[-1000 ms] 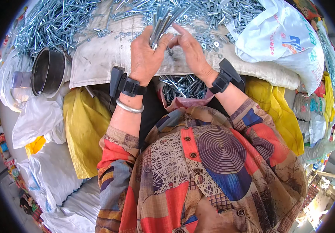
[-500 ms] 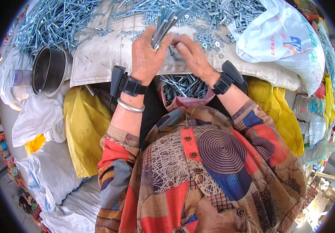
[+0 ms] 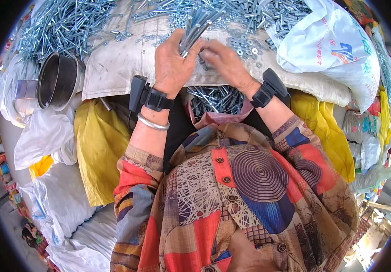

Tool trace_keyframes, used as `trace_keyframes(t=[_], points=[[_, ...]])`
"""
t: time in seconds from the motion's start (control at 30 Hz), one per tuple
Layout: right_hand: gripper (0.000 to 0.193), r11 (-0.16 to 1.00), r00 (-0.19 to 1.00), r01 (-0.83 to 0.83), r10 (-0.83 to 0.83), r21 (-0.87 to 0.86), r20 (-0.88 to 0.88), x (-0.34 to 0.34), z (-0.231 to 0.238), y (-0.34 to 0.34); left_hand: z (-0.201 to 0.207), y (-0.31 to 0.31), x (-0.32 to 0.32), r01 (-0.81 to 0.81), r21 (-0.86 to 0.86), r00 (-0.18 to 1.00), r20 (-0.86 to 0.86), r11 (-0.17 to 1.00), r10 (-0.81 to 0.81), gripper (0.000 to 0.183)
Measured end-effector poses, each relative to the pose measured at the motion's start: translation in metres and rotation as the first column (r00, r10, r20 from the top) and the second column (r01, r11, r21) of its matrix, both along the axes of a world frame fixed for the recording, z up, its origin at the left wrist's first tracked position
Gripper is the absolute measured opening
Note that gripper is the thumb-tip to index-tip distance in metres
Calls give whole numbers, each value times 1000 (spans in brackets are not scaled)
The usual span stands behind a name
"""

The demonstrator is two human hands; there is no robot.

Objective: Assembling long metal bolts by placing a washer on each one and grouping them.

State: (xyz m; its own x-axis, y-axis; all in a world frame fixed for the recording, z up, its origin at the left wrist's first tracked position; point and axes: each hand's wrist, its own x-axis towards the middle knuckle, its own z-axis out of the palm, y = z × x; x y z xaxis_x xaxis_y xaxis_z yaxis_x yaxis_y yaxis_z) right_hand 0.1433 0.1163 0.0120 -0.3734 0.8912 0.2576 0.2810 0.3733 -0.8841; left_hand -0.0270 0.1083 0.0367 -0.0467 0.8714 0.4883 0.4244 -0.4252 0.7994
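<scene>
My left hand [image 3: 173, 65] is closed round a bundle of long, shiny metal bolts [image 3: 196, 31], whose ends fan out above the fist. Close beside its fingertips, my right hand [image 3: 229, 65] has its fingers bent inward; they are smeared by motion, and whatever is between them cannot be made out. Below both hands, a pinkish bag [image 3: 218, 119] at my lap holds many metal bolts [image 3: 216, 99]. Flat washers [image 3: 243, 46] lie scattered on the pale cloth-covered worktop [image 3: 123, 75], just beyond my right hand.
A big heap of long bolts [image 3: 68, 27] covers the far left, and short metal sleeves [image 3: 272, 18] are piled at the far right. A dark round pan [image 3: 58, 81] stands at left. A white printed plastic bag [image 3: 327, 41] sits at right. Yellow cloth [image 3: 98, 149] hangs at left.
My right hand's fingers have shifted and blurred beside the bundle. My left hand keeps its hold on the bolts, which have tilted slightly.
</scene>
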Motion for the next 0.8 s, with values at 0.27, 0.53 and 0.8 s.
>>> trace_keyframes(t=[0.27,0.53,0.8], points=[[24,987,979,21,-52,159,199,-8,2,-3,-1,1,0,-50,38,998,-23,998,50,33],[26,966,961,-40,-34,257,276,-4,3,-18,7,-30,-1,-217,-123,973,50,968,224,34],[29,965,808,-258,244,-50,537,49,-74,-76,-58,-125,-19,-184,-443,983,-90,878,160,34]])
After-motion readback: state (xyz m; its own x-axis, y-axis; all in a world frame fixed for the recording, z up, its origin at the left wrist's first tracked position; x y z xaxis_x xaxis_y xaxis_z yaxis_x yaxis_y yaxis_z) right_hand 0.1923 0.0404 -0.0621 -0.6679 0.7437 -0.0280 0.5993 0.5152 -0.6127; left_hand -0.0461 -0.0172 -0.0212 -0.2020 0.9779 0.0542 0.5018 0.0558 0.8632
